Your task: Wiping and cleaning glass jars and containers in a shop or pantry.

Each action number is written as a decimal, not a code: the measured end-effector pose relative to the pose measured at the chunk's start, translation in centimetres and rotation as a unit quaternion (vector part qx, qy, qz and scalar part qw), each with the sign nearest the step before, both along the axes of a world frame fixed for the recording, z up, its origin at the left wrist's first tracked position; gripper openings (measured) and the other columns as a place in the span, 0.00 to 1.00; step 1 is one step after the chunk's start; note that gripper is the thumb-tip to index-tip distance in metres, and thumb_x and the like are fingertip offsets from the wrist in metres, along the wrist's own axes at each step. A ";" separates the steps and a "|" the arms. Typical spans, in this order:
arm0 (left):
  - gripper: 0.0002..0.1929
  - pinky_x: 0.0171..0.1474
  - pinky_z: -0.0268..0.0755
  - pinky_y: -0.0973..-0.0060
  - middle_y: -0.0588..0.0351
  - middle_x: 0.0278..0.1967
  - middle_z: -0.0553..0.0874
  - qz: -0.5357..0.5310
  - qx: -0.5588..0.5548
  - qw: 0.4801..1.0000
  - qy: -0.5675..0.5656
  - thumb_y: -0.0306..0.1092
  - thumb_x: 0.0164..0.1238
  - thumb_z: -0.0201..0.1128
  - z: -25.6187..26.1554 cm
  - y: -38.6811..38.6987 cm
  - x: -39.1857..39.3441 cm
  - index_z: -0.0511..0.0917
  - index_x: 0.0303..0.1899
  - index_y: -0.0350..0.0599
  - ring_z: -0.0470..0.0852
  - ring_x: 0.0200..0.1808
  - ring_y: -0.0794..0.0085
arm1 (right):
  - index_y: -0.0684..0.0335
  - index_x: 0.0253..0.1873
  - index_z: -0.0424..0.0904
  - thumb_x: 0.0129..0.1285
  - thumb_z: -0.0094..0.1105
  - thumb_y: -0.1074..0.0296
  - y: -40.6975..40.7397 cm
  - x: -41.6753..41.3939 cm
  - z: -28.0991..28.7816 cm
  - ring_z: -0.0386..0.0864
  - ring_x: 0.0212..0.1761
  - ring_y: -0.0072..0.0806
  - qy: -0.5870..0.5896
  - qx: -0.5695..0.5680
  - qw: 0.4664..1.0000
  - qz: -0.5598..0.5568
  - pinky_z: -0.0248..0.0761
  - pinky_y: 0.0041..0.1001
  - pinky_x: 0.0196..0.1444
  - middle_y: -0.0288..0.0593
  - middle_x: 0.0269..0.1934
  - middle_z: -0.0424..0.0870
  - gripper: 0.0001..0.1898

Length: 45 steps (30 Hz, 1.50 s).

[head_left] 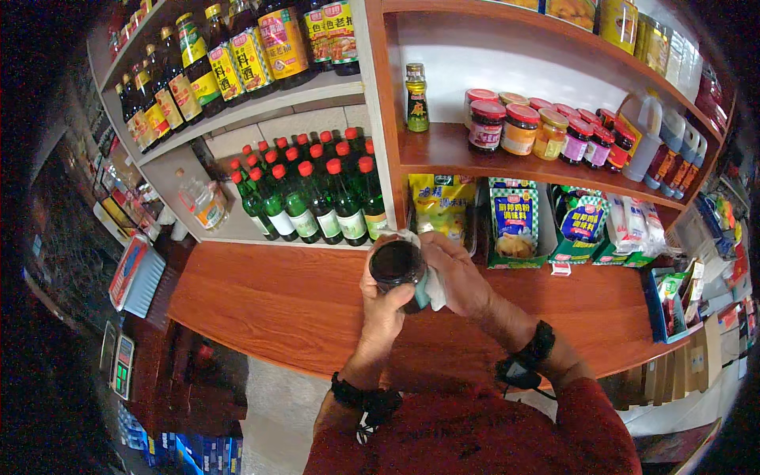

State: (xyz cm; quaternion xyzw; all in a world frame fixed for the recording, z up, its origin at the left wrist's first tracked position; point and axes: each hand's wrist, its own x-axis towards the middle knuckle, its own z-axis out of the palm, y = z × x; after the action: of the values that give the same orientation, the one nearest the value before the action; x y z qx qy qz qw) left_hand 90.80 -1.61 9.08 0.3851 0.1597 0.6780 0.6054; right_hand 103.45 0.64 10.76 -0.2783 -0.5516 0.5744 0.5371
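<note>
In front of my chest, above the wooden counter (pixel 273 291), my left hand (pixel 380 314) grips a dark, round container (pixel 396 264), seemingly a glass jar or bottle. One round end of it faces up towards me; whether that is its base or top, I cannot tell. My right hand (pixel 457 273) holds a pale cloth (pixel 436 288) against the container's right side. Some of the cloth also shows behind the container's upper rim. The fingers of my right hand are partly hidden by the cloth and container.
Red-capped green bottles (pixel 306 205) stand on the lower left shelf, beside a clear plastic bottle (pixel 205 205). Lidded jars (pixel 519 130) line the right shelf. Seasoning packets in boxes (pixel 514 228) sit below. A blue bin (pixel 668 309) stands right, a weighing scale (pixel 123 365) left.
</note>
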 end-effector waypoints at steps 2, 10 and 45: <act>0.32 0.48 0.73 0.71 0.57 0.46 0.78 0.010 -0.019 1.000 -0.019 0.34 0.44 0.68 0.1 -0.1 -0.3 0.68 0.55 0.41 0.78 0.45 0.71 | 0.59 0.43 0.72 0.69 0.45 0.59 -0.3 0.0 0.2 0.69 0.30 0.16 0.002 -0.076 0.996 0.051 0.65 0.19 0.32 0.30 0.29 0.72 0.11; 0.29 0.36 0.78 0.70 0.52 0.38 0.81 0.081 -0.051 0.995 -0.043 0.53 0.53 0.61 0.9 1.3 -0.5 0.71 0.50 0.39 0.81 0.33 0.67 | 0.63 0.57 0.65 0.71 0.40 0.61 -2.9 -0.3 -2.1 0.72 0.39 0.22 -0.085 -0.004 0.996 0.026 0.67 0.25 0.43 0.38 0.39 0.74 0.16; 0.30 0.51 0.68 0.76 0.58 0.45 0.75 0.115 0.028 0.988 0.102 0.32 0.49 0.65 -2.3 1.4 -0.7 0.62 0.56 0.42 0.74 0.45 0.76 | 0.63 0.53 0.67 0.60 0.53 0.77 -3.4 0.8 -0.6 0.74 0.39 0.37 -0.305 0.321 0.879 -0.176 0.70 0.31 0.35 0.53 0.44 0.69 0.16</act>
State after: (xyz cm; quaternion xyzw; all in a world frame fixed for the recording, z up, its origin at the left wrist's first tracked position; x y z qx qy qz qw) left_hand 90.10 -0.19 6.78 0.4480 0.2443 0.7047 0.4930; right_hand 104.30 -2.81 10.17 -0.3447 -0.7841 0.1484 0.4943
